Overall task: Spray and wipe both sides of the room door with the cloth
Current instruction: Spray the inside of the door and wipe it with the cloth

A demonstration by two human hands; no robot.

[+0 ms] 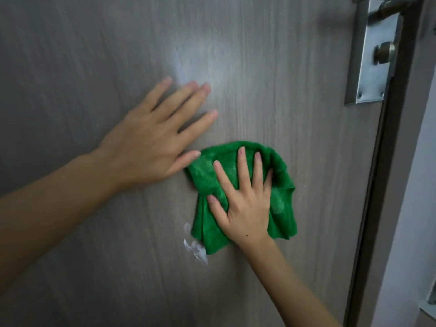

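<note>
A grey wood-grain door fills the view. My right hand presses a crumpled green cloth flat against the door with its fingers spread. My left hand rests flat on the door just left of and above the cloth, fingers straight, its thumb tip touching the cloth's edge. White foam streaks sit on the door below the cloth's left corner. A paler sheen shows on the door above my left hand. No spray bottle is in view.
A steel lock plate with a lever handle and a round thumb-turn knob is fixed at the door's upper right. The dark door edge runs down the right side, with a pale wall beyond it.
</note>
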